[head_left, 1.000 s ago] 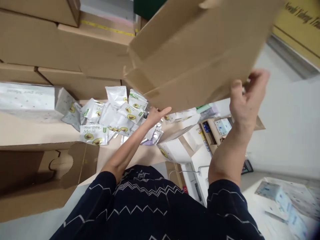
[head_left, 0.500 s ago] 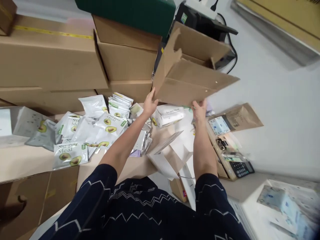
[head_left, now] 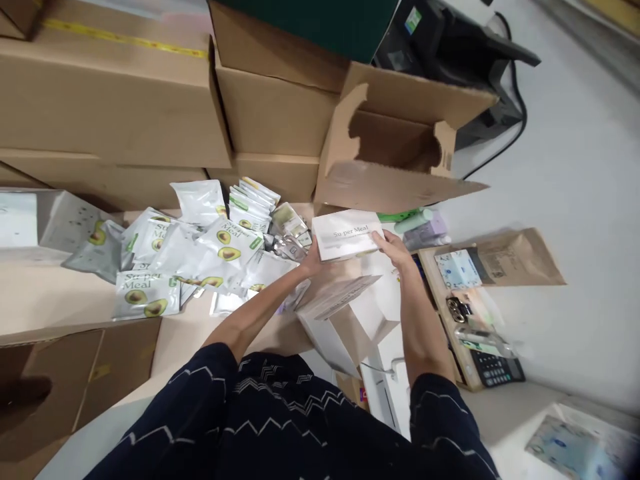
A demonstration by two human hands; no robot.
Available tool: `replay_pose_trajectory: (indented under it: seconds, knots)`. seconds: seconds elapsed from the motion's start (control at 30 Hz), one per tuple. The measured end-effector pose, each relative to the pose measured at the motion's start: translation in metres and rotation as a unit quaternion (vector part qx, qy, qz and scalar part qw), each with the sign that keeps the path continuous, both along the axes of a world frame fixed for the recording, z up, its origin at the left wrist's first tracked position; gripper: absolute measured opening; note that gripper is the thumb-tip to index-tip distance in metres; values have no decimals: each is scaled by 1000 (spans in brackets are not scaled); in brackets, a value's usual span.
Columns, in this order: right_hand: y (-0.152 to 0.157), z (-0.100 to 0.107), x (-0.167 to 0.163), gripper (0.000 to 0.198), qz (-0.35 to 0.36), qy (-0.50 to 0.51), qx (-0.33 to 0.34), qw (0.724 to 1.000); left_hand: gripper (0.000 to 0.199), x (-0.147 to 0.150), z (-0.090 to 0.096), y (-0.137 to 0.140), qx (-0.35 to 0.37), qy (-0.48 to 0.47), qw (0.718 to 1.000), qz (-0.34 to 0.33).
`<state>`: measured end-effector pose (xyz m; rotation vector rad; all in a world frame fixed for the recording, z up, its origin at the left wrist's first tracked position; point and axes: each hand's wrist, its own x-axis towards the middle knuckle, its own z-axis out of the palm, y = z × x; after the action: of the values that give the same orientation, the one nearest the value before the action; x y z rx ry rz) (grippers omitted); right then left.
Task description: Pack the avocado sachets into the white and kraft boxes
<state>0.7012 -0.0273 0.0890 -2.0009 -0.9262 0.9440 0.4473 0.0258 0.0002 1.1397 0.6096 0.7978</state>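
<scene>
A small white box [head_left: 345, 235] printed "Super Meal" is held between my two hands. My left hand [head_left: 313, 259] grips its left end, with the fingers partly hidden behind it. My right hand [head_left: 393, 248] closes on the right end, thumb on the printed face. Just beyond it stands an open cardboard box [head_left: 395, 190] with its flaps up. Left of my hands lies a heap of white avocado-printed pouches [head_left: 225, 250]. Below the held box, an open white carton [head_left: 345, 300] stands near my body.
Large cardboard boxes [head_left: 115, 100] line the back, and a black printer [head_left: 450, 53] stands at the back right. A wooden tray [head_left: 465, 377] holds a calculator [head_left: 497, 368] and clips. Near it lies a brown paper pouch [head_left: 525, 257]. Another open cardboard box [head_left: 120, 373] is at lower left.
Both hands have let go of the open cardboard box, which now rests at the back in front of the printer. They have come down onto the small white box and lifted or tilted it.
</scene>
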Motion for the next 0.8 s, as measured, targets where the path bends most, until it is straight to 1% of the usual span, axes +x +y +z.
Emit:
replay_pose_trajectory:
  seconds: [0.07,0.13,0.2,0.23,0.27,0.33,0.4,0.47,0.53,0.6,0.67,0.73,0.77,0.8]
  knots:
    - [-9,27,-18,56,74,-43,38,996,96,-20,-2,-9,-30,-11,999,19]
    - [-14,58,-43,63,133,-95,65,984,84,-45,1,-17,-52,-17,998,34]
    - [-14,90,-75,69,191,-143,96,966,72,-73,8,-24,-80,-32,995,49]
    - [-11,106,-92,71,225,-165,117,953,69,-87,11,-27,-91,-40,993,57]
    - [-7,120,-111,73,264,-189,137,936,68,-100,14,-31,-106,-55,991,66]
    - [4,147,-151,74,349,-239,171,890,72,-121,19,-39,-157,-111,978,82]
    - [17,169,-195,69,429,-297,175,835,76,-136,23,-52,-235,-200,948,83]
    - [27,188,-244,59,492,-363,139,779,77,-142,28,-67,-315,-287,903,63]
    - [33,202,-296,48,526,-441,81,723,73,-145,33,-81,-367,-353,860,39]
    - [37,211,-345,41,544,-511,38,665,70,-148,40,-92,-401,-408,819,27]
    - [42,214,-386,39,562,-555,13,613,71,-156,46,-100,-421,-446,789,22]
    - [50,214,-417,40,587,-567,-27,577,75,-166,51,-108,-438,-460,773,16]
    - [54,212,-428,41,597,-566,-53,567,77,-171,53,-113,-446,-461,767,12]
    - [57,211,-436,40,602,-562,-74,563,79,-176,55,-118,-453,-461,763,6]
